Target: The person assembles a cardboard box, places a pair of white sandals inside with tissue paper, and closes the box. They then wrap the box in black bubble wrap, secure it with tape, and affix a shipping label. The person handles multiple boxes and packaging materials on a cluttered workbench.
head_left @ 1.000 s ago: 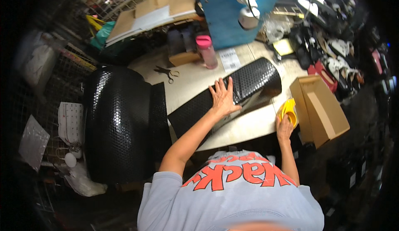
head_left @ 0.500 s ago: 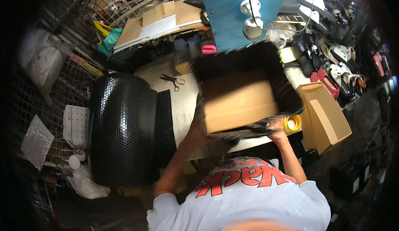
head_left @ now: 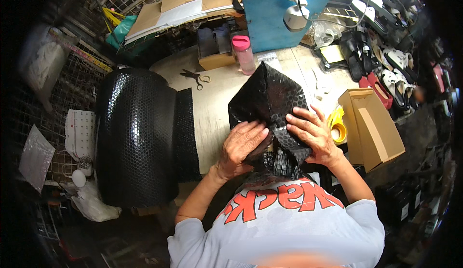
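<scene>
A bundle in black bubble wrap (head_left: 255, 94) is tilted in front of me at the table's near edge. Its near end is gathered in loose folds close to my shirt. My left hand (head_left: 241, 145) grips the left side of the wrap, fingers close together and curved over a fold. On the right side, my right hand (head_left: 313, 135) lies with spread, stretched fingers pressing on the wrap. The brown cardboard seen inside earlier is now covered. Beside my right hand is a yellow tape roll (head_left: 339, 132).
A big roll of black bubble wrap (head_left: 137, 138) stands left. Behind the bundle are scissors (head_left: 196, 77), a pink-lidded bottle (head_left: 243, 56) and an open-topped box (head_left: 217, 60). An open cardboard box (head_left: 371, 128) is right, near several shoes (head_left: 359, 58). A blue panel with a white camera (head_left: 295, 18) rises behind.
The bundle has turned and its wrap has closed over the brown cardboard. Both hands have come from its near lower edges onto the wrap's folds. The pink-lidded bottle now shows fully.
</scene>
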